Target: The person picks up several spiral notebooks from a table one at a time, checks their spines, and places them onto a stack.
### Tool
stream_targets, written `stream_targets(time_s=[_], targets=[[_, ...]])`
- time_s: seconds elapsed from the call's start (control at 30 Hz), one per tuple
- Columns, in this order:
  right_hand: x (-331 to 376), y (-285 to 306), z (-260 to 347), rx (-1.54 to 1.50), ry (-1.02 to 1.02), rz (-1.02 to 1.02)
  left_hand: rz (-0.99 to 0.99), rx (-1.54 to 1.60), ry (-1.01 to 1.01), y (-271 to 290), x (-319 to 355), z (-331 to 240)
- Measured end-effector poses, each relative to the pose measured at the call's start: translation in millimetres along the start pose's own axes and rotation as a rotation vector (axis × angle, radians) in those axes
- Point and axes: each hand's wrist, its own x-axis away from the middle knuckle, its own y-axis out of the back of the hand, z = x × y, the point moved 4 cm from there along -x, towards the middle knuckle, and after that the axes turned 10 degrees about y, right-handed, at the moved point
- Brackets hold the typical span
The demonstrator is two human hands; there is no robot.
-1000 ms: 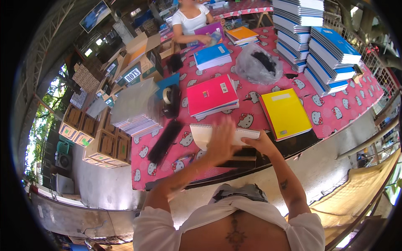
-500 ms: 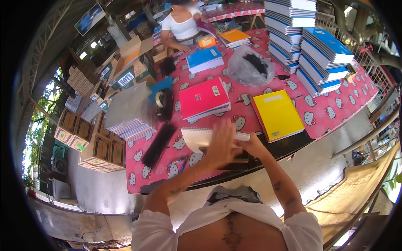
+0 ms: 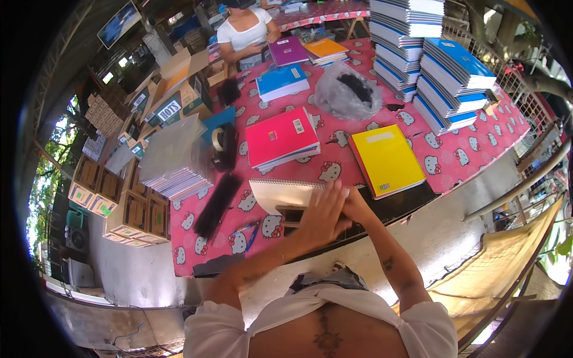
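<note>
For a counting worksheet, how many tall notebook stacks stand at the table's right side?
2: the taller stack at the back, the blue-topped stack in front to its right. More may hide behind.

Okay, outfit check: the person's wearing a white top [image 3: 325,293] with a twisted bit at the middle of the front and a low, open neckline. The short sleeves [image 3: 215,334] look loose and kinda puffy, all soft creases. There's a dark chest tattoo [image 3: 327,340], a vertical line running down into a flower-ish or sun-ish shape. Smaller dark ink on both forearms too, pretty blurry on the left. Left hand [image 3: 322,216] and right hand [image 3: 353,206] are bare. Greyish bottoms [image 3: 319,279] peek out below.
</note>
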Motion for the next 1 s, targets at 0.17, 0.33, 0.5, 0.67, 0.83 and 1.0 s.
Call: stream_targets(time_s=[0.17, 0.33, 0.5, 0.67, 0.83, 1.0], targets=[[9.2, -23.4, 25.1, 0.482, -0.113, -0.120, -0.473, 0.417, 0.395, 29.7, 44.7, 9.3], [83.0, -99.3, 20.7, 0.658, 0.341, -0.020, -0.041, 1.302, 0.932, -25.7, 117.3, 64.6], [59.5, -143.2, -17.0, 1.327, 0.560, 0.389, 0.068, 0.660, 0.893, -2.5, 144.0, 171.8], [18.0, -169.7, -36.8, 1.607, 0.500, 0.188, -0.091, -0.381, 0.418, 7.7, 221.5, 197.0], [-19.8, -201.5, 30.6, 1.683, 0.664, -0.052, -0.269, 0.425, 0.898, 23.3, 231.1, 208.0], [-42.2, -178.4, 23.8, 1.573, 0.609, 0.058, -0.168, 1.634, 0.959, 79.0, 158.1, 145.2]])
